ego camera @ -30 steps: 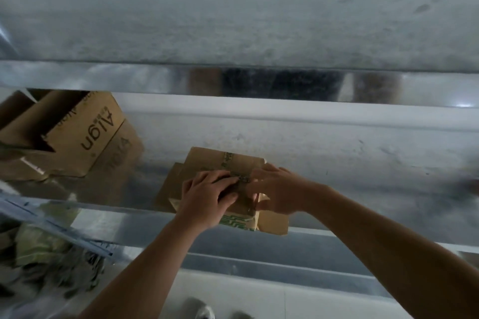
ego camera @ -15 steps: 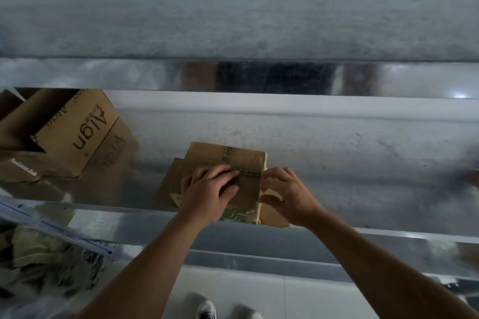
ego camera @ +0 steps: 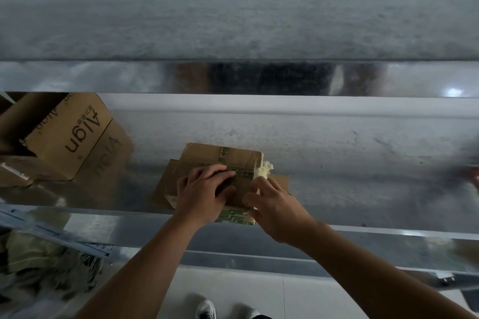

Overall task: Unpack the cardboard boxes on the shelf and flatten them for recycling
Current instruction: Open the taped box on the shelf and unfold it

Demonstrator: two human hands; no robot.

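right fingers (ego camera: 252, 198): pinched at the right edge of the small box, a crumpled bit of clear tape (ego camera: 263, 170) sticking up just past them; can't tell if the tape is actually in the pinch
right hand (ego camera: 274, 211): at the box's front right corner, mostly closed
left fingers (ego camera: 216, 172): spread flat, pressing on the box top, nothing gripped
left hand (ego camera: 201, 195): palm down on the box's left half
small box (ego camera: 233, 156): brown cardboard, printed tape strip across top, green pattern on front face, at the shelf's front edge, centre
shelf (ego camera: 350, 176): shiny metal, scuffed
Align box (ego camera: 59, 137): opened, tilted, far left of shelf, well apart from small box
shoes (ego camera: 207, 309): on pale floor below
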